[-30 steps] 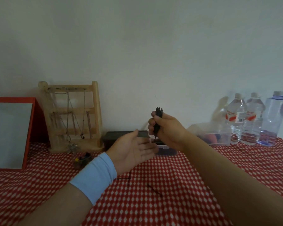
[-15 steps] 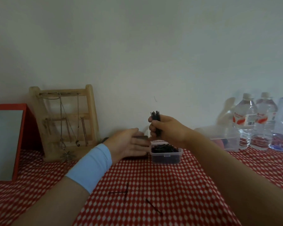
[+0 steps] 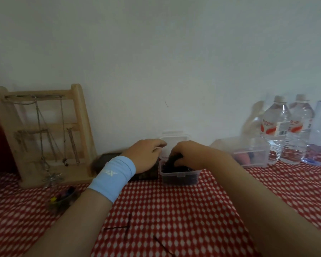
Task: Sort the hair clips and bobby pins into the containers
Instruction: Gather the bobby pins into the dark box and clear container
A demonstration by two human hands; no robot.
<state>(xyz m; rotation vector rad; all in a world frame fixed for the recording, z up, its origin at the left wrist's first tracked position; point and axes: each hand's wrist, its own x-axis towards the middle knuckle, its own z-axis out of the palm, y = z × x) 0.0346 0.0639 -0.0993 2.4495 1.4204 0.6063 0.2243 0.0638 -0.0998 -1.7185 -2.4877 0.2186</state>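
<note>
A small clear plastic container (image 3: 180, 175) holding black bobby pins stands at the back middle of the red checked tablecloth. My right hand (image 3: 188, 154) reaches down into it, fingers curled round a bundle of black bobby pins (image 3: 171, 160). My left hand (image 3: 146, 154), with a light blue wristband, hovers beside the container's left side, fingers loosely bent and holding nothing. Loose bobby pins (image 3: 122, 228) lie on the cloth in front, and another loose pin (image 3: 162, 245) lies nearer me. A larger clear container (image 3: 254, 154) with coloured clips sits at the right.
A wooden jewellery stand (image 3: 44, 134) with necklaces stands at the left. A dark box (image 3: 119, 162) lies behind my left wrist. A small bowl of coloured clips (image 3: 63, 198) sits front left. Water bottles (image 3: 285, 130) line the right back by the wall.
My right hand has come down from above with the bundle of pins into the small container. My left hand has moved up beside the container. The camera tilted downward.
</note>
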